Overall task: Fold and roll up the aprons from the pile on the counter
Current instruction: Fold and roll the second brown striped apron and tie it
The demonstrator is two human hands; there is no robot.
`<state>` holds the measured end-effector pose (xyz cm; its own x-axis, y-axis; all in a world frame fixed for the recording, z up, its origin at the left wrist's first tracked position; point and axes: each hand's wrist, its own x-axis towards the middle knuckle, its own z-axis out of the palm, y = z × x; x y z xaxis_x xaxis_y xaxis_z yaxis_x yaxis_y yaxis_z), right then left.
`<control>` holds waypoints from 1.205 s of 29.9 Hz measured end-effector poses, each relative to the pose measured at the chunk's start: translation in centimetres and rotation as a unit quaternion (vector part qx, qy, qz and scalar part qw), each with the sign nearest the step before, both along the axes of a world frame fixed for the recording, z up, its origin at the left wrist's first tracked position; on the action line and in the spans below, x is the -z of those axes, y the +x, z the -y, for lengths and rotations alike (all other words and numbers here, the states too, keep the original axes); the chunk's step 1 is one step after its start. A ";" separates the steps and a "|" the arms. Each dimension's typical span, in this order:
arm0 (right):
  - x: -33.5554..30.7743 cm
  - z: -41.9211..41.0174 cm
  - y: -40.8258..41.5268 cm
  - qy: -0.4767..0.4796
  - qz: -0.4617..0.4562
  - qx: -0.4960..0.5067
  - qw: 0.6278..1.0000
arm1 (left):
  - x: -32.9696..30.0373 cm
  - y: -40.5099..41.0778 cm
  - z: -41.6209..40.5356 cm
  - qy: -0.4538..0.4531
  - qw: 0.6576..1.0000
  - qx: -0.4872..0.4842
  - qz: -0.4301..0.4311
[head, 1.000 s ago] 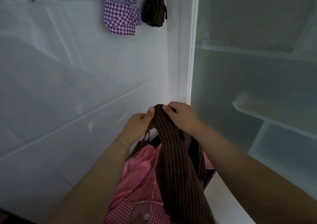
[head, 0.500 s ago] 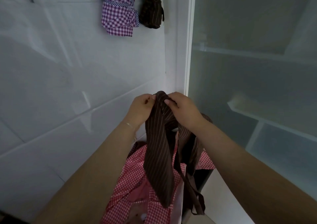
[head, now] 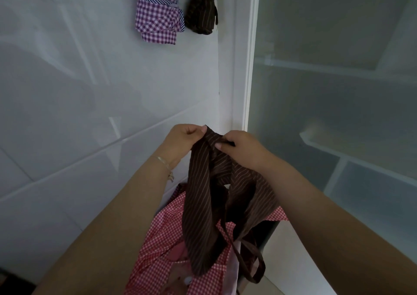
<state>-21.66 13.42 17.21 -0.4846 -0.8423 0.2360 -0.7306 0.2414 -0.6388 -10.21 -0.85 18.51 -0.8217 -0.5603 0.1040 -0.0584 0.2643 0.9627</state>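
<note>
A brown pinstriped apron [head: 203,204] hangs in the air from both my hands. My left hand [head: 182,140] pinches its top edge on the left. My right hand [head: 239,148] grips the same bunched edge just to the right. The cloth and its straps dangle over a red-and-white checked apron [head: 162,245] lying below. At the far end of the white counter [head: 90,91] lie a rolled purple checked apron [head: 158,17] and a rolled brown striped apron [head: 202,12], side by side.
A white frame [head: 246,69] runs along the counter's right side, with frosted glass panels [head: 327,114] beyond it. A dark object [head: 268,229] shows under the red checked apron at the right.
Both hands have lifted the brown apron higher and away from the pile. More of its cloth and a looped strap now hang free.
</note>
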 end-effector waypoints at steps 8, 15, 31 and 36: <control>2.0 -0.1 -2.1 0.226 -0.107 0.102 0.963 | -0.4 -0.2 0.6 -0.123 0.979 -0.129 -0.102; 1.4 0.5 -3.9 0.243 -0.137 0.188 0.942 | -0.1 1.2 1.4 -0.377 0.895 -0.144 -0.188; -3.3 -0.7 -3.3 0.221 0.099 -0.062 0.968 | 6.3 5.2 7.3 -0.271 0.921 -0.268 0.081; -5.1 -1.2 -3.6 0.377 0.028 0.009 0.926 | 6.4 5.9 6.8 0.032 0.965 -0.250 -0.071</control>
<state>-25.28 14.59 22.27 -0.4934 -0.7499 -0.4407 -0.6936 0.6449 -0.3208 -4.31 -7.68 12.16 -0.4275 -0.8919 0.1474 -0.0300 0.1770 0.9838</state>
